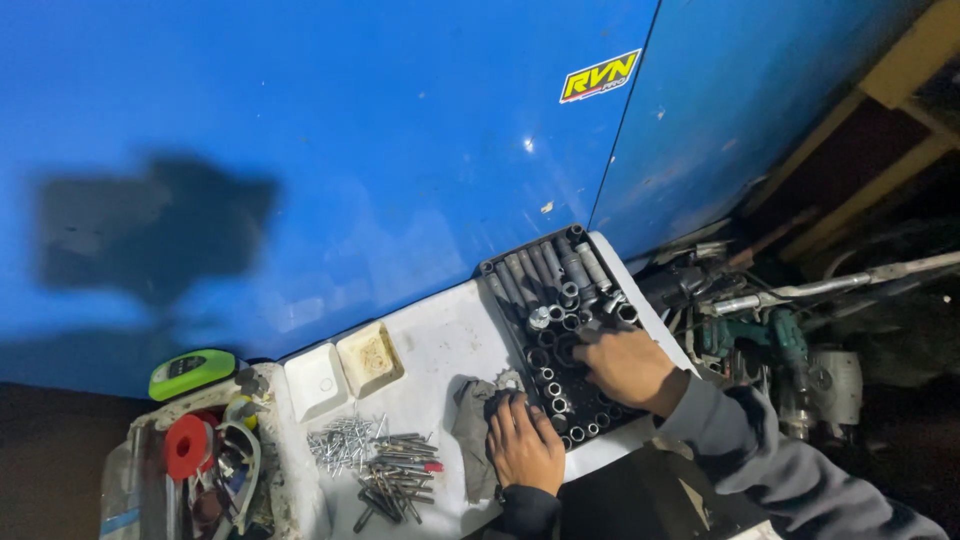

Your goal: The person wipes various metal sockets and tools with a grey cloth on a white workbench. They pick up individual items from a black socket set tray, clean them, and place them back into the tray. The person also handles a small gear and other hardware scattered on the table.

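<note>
1. Head view: the right hand (pixel 628 365), fingers curled, reaches into the black socket tray (pixel 560 330) at frame centre; its grip is hidden.
2. The left hand (pixel 524 445) presses flat on a grey rag (pixel 472 432) beside it.
3. Most sockets sit slotted; several slots look empty.

Bare left hand (pixel 524 446) and right hand (pixel 630 362) (grey sleeve on the right, dark cuff left)

Harsh frontal light, dark edges, sharp shadow

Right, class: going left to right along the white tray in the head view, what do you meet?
Red reel → two small white dishes → pile of bits and screws → grey rag → left hand → socket set → right hand.
</note>
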